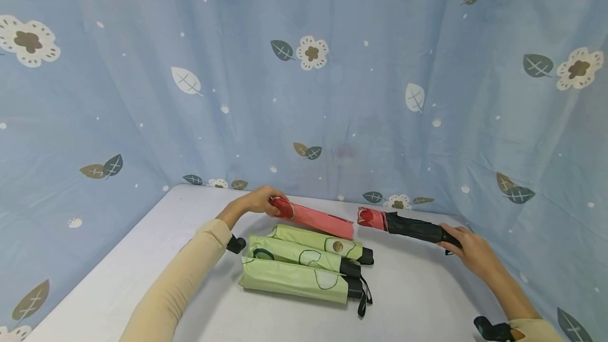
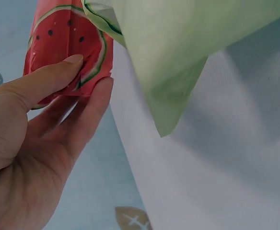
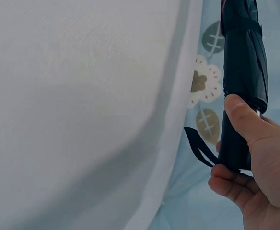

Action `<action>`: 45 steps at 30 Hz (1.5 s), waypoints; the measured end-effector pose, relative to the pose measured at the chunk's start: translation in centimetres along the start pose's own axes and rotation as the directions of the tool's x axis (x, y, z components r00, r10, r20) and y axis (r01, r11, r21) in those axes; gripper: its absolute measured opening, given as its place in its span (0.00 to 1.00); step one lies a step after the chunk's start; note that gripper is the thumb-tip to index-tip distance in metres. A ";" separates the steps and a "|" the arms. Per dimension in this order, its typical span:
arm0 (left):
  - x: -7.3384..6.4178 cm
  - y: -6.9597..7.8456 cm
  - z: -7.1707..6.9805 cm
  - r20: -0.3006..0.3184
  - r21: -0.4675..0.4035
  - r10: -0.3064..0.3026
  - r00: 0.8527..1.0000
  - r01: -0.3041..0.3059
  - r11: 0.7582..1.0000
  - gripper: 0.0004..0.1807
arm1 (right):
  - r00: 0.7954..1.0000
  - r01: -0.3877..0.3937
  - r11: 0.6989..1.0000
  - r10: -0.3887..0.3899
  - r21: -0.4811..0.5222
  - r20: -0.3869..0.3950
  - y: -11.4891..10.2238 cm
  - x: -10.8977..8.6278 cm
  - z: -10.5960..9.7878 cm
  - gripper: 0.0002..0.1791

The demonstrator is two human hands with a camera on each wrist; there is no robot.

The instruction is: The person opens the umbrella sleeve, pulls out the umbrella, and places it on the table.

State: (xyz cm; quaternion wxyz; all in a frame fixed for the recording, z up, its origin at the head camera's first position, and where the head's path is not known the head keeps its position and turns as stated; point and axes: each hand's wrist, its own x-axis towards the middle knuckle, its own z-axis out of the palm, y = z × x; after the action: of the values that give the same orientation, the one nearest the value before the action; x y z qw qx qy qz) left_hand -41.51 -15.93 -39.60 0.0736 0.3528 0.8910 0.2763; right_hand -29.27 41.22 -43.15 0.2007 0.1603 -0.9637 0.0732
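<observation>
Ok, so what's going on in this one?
A person's left hand grips one end of a red watermelon-print sleeve, while their right hand holds a folded black umbrella by its handle. The umbrella's red tip points toward the sleeve's other end, but the two are apart. Three green-covered umbrellas lie side by side on the white table, black handles showing.
</observation>
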 end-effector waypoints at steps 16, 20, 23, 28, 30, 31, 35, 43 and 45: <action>-0.1 -0.3 0.8 0.027 0.036 -0.103 0.994 0.102 0.994 0.25 | 0.998 0.053 0.998 -0.052 -0.033 0.020 1.1 -0.9 1.3 0.29; -0.4 -0.2 0.7 0.051 0.023 -0.159 0.986 0.158 0.987 0.29 | 0.998 0.056 0.998 -0.056 -0.014 0.041 1.3 -0.8 1.8 0.29; -0.6 0.0 0.7 0.074 -0.012 -0.207 0.975 0.209 0.978 0.29 | 0.997 0.029 1.000 -0.028 -0.003 0.078 1.4 -0.6 2.0 0.29; -0.9 0.0 0.7 0.098 -0.069 -0.240 0.966 0.248 0.966 0.30 | 0.994 -0.006 1.000 0.008 -0.015 0.108 1.5 -0.3 2.5 0.30; -0.9 -0.2 0.8 0.099 -0.067 -0.236 0.967 0.243 0.968 0.31 | 0.993 -0.017 1.000 0.019 -0.015 0.120 1.6 -0.2 2.7 0.30; -0.9 -0.2 0.8 0.100 -0.064 -0.236 0.967 0.242 0.968 0.31 | 0.991 -0.026 1.000 0.028 -0.018 0.131 1.7 -0.2 2.9 0.30; -1.0 -0.2 0.9 0.101 -0.067 -0.239 0.966 0.246 0.967 0.31 | 0.979 -0.068 0.998 0.069 -0.014 0.193 1.9 -0.1 3.2 0.30; -1.2 -0.1 1.0 0.074 -0.055 -0.270 0.960 0.274 0.960 0.31 | 0.974 -0.073 0.997 0.074 -0.013 0.212 2.1 0.2 3.0 0.30; -1.2 -0.2 0.9 0.071 -0.056 -0.272 0.960 0.276 0.960 0.32 | 0.972 -0.074 0.997 0.078 -0.025 0.223 2.1 0.3 2.9 0.31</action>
State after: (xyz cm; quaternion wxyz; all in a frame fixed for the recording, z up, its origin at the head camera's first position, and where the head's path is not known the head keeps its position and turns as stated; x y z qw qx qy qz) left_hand -40.38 -16.45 -40.56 0.1505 0.2321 0.9190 0.2810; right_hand -31.31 42.48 -45.81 0.0894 0.1290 -0.9861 0.0544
